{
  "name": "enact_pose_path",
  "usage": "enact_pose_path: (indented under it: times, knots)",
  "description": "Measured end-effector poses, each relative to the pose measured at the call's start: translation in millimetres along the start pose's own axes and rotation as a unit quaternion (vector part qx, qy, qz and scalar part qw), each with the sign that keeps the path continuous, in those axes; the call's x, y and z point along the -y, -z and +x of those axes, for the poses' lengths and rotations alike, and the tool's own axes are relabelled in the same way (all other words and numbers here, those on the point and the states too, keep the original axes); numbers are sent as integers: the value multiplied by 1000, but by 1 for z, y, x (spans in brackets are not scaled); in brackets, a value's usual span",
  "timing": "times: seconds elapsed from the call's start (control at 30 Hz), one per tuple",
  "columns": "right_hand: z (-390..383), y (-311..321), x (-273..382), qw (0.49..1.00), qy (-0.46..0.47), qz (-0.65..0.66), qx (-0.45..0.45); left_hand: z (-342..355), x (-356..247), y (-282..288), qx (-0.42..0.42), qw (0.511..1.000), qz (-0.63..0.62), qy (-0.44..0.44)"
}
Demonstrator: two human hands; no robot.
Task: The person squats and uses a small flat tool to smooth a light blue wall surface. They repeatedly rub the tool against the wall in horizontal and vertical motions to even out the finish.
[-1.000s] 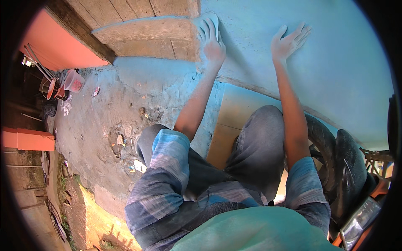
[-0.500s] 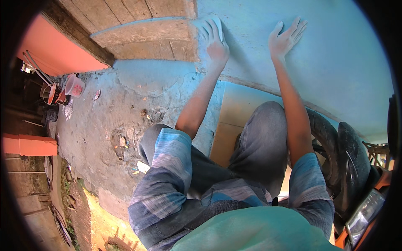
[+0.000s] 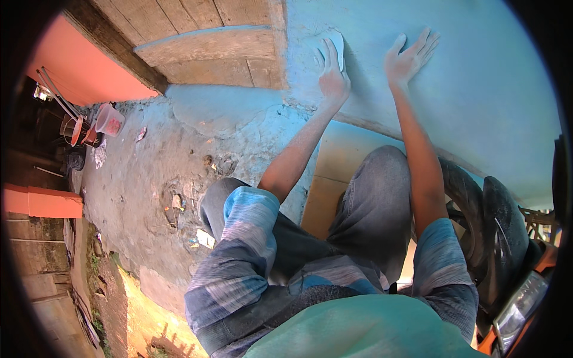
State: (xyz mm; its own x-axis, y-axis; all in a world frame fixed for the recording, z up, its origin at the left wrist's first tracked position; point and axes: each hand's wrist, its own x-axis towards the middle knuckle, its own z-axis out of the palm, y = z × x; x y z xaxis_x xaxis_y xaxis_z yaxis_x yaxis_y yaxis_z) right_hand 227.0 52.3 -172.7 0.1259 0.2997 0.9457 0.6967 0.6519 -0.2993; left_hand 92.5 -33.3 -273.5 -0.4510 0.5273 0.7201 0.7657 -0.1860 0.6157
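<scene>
Powdered pale with dust, my left hand presses a thin pale blue flat piece against the blue wall, just right of the wooden door boards. Its fingers lie along the piece. To its right, my right hand rests on the same wall with fingers stretched apart, holding nothing. My forearms reach up past my bent knees.
A black tire and an orange-trimmed headlight are beside my right arm. Tan tiles lie under me. Left are rough concrete with debris, a pink-white bucket, long handles and a salmon wall.
My left hand, with the flat piece, has moved right along the wall, away from the wooden boards' edge. My right hand stays on the wall with only a slight shift.
</scene>
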Motion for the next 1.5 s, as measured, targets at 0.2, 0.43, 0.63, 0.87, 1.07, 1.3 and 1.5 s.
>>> enact_pose_path:
  times: [0.2, 0.43, 0.63, 0.87, 1.07, 1.3, 1.5]
  knots:
    - [-2, 0, -5, 1000, 8, 6, -1, 31, 25, 22, -23, 999, -1, 35]
    - [-2, -4, -1, 1000, 5, 3, -7, 4, 10, -1, 14, 1000, 9, 9]
    - [-4, -3, -5, 1000, 14, 8, -4, 39, 34, 28, -35, 998, -1, 44]
    - [-3, -9, -5, 1000, 8, -13, -19, 10, 9, 2, 12, 1000, 24, 13]
    - [-6, -6, -7, 1000, 27, 7, -1, 40, 30, 21, -54, 998, 2, 36]
    - [-3, -8, -4, 1000, 3, -16, -12, 16, 14, 3, 2, 1000, 14, 5]
    - [-8, -7, -4, 1000, 18, 6, -1, 30, 27, 17, -50, 998, -20, 25]
